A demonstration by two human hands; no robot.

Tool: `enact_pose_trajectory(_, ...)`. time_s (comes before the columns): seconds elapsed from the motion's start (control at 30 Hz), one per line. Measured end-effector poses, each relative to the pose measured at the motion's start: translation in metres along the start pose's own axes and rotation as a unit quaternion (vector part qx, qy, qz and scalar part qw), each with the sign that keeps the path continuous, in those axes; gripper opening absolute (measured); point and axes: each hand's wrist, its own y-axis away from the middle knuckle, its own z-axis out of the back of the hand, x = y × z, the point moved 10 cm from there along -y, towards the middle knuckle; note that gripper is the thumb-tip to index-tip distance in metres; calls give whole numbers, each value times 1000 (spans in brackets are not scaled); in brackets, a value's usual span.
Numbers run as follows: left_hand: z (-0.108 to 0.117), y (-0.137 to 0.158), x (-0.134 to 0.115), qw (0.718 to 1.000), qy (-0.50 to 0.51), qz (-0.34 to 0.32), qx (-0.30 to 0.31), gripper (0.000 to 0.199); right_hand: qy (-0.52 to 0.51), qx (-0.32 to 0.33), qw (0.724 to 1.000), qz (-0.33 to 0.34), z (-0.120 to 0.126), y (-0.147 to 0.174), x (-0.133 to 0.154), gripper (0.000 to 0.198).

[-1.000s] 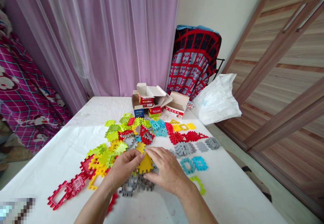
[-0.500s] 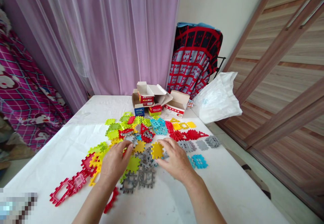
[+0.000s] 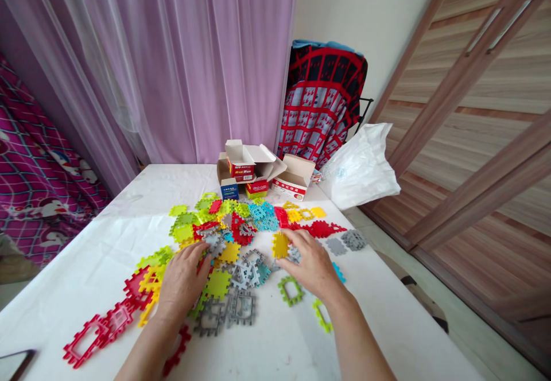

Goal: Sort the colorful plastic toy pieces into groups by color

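Yellow tile pinched in the right hand, left hand over the mixed pile

Right hand (image 3: 307,259): thumb and fingers close on a yellow tile (image 3: 280,245), toothed along its edges. Tile sits at the fingertips, on the left-hand side of the palm, broad face toward the wearer. Outline close to square; seems a little longer up-and-down than across, though the slant makes that hard to judge. Whether its lower edge meets the counter (image 3: 279,349): cannot tell.

Main relation: a yellow group (image 3: 318,212) lies beyond the right hand and off to its right, with red pieces (image 3: 325,229) between. Right hand is clearly the nearer of the two to that group; left hand is well apart from it.

Left hand (image 3: 183,280): fingers half curled, thumb below, at the left part of the mixed pile. Grey pieces (image 3: 212,240) lie just past its fingertips, another yellow piece (image 3: 229,252) just to its right. Cannot tell whether it grips anything.

Near the right hand: a grey tile (image 3: 336,247) to its right; a green frame (image 3: 291,291) nearer the wearer, below the thumb; a second green frame (image 3: 322,315) beside the forearm.
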Motion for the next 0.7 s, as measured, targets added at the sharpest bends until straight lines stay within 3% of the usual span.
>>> enact_pose_trajectory(0.17, -1, -1, 2, 1000, 0, -5, -4, 40, 95, -3, 995, -36, 41, -39, -74, 54)
enact_pose_trajectory(0.27, 0, -1, 2, 1000, 1, -10, -13, 40, 190, 57, 976, -86, 51, -66, -139, 55)
enact_pose_trajectory(0.4, 0, -1, 4, 1000, -4, -11, -25, 38, 300, 160, 927, -156, 48, -83, -214, 51)
enact_pose_trajectory(0.53, -3, 1, 7, 999, -13, -15, -32, 38, 309, 200, 914, -169, 37, -93, -250, 45)
enact_pose_trajectory(0.7, -2, 2, 10, 998, -21, -27, -47, 38, 298, 205, 916, -174, 21, -104, -273, 32)
